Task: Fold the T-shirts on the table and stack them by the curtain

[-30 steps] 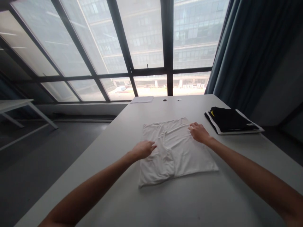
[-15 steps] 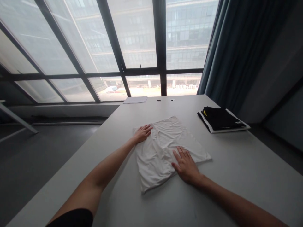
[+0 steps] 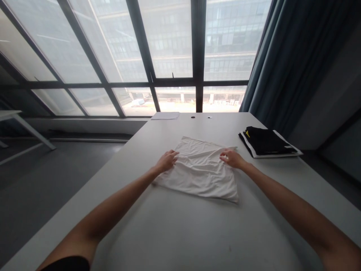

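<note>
A white folded garment (image 3: 201, 177), thin and wrinkled, lies on the white table (image 3: 180, 233) in front of me; I cannot make out its exact kind. At its left edge my left hand (image 3: 167, 161) is closed, fingers curled round the fabric. On the opposite side my right hand (image 3: 231, 158) pinches the right edge between thumb and fingers. Creases run across the cloth from one hand to the other. Its near edge rests on the table, with a corner towards the lower right.
To the right, a stack of folded black clothing (image 3: 266, 141) with a white layer beneath it sits near the table edge. White sheets (image 3: 165, 116) lie at the far left corner. Two small round fittings (image 3: 193, 117) are at the back. Beyond are windows and a dark blue curtain (image 3: 270, 75).
The garment has been turned on the table and its creases now run crosswise. Both hands went from lying flat on it to gripping its sides; my right hand moved farther away and to the right.
</note>
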`<state>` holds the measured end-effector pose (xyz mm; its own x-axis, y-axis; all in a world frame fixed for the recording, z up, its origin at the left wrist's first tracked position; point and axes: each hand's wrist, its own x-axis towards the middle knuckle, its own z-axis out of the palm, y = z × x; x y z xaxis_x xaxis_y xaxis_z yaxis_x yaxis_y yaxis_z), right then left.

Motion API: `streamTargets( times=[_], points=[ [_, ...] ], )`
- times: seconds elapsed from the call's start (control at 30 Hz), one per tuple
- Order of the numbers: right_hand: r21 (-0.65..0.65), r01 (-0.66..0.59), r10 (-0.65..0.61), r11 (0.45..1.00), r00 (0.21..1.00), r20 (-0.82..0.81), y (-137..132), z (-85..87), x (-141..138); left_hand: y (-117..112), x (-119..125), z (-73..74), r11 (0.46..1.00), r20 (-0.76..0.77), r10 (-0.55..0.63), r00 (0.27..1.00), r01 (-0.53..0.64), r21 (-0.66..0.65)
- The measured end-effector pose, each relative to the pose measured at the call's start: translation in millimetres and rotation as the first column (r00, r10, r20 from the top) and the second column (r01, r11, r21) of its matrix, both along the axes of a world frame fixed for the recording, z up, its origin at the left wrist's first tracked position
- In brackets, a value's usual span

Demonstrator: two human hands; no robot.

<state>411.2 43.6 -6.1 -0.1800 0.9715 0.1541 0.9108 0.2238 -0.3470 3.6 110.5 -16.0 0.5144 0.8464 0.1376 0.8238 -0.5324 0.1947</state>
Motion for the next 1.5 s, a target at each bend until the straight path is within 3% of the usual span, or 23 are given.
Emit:
streamTargets(
  times=[0.07,0.17,0.33,0.4,0.47,0.57,0.7,0.8,0.93,1.1,1.2,1.3,1.4,1.5],
  points=[
    [-0.090,0.011,-0.012,0.996,1.000,-0.011,-13,-5.9,-15,14,0,1.9,0.999,-0.027,-0.028,0.999,0.027,-0.026],
    [-0.104,0.044,-0.046,0.994,0.999,-0.010,-40,-21.1,-29,12,-1,-11.9,0.999,-0.034,-0.035,0.999,0.036,0.027],
    [0.128,0.096,-0.093,0.987,0.995,-0.026,-69,-51.3,-29,-25,-14,-43.2,0.985,0.005,0.033,0.999,-0.033,0.169],
    [0.162,0.046,-0.042,0.986,0.999,-0.027,-59,-55.9,-19,-28,-16,-47.4,0.975,0.018,0.074,0.997,-0.077,0.209],
    [0.166,-0.029,0.031,0.986,0.999,-0.010,-33,-52.8,-5,-16,-10,-46.0,0.968,0.049,0.111,0.993,-0.120,0.220],
    [0.135,-0.071,0.066,0.988,0.997,0.042,21,-37.2,15,25,7,-37.5,0.969,0.134,0.158,0.978,-0.180,0.168],
    [0.014,0.018,-0.020,1.000,0.995,0.097,78,-15.0,23,81,30,-25.4,0.985,0.191,0.125,0.974,-0.145,0.096],
    [-0.020,0.049,-0.047,0.999,0.993,0.105,92,-7.7,17,97,39,-19.5,0.990,0.217,0.087,0.972,-0.109,0.091],
    [-0.008,0.053,-0.052,0.999,0.994,0.091,77,3.8,10,91,37,-4.5,0.991,0.256,0.062,0.965,-0.090,0.097],
    [0.059,-0.015,0.010,0.998,0.997,0.081,6,44.5,7,52,8,41.3,0.997,0.248,-0.050,0.967,0.033,0.072],
    [0.069,-0.149,0.140,0.986,0.983,0.115,-66,64.3,-2,-2,-21,68.0,0.982,0.221,-0.191,0.956,0.186,0.043],
    [-0.031,-0.221,0.223,0.975,0.967,0.123,-147,67.9,-17,-75,-47,82.4,0.948,0.176,-0.279,0.944,0.300,-0.109],
    [-0.238,-0.307,0.315,0.921,0.949,-0.007,-211,64.2,-30,-139,-67,89.3,0.840,0.143,-0.314,0.939,0.345,-0.420],
    [-0.405,-0.462,0.398,0.789,0.887,-0.235,-228,61.2,-37,-166,-76,95.4,0.632,0.202,-0.330,0.922,0.375,-0.678]
  ],
)
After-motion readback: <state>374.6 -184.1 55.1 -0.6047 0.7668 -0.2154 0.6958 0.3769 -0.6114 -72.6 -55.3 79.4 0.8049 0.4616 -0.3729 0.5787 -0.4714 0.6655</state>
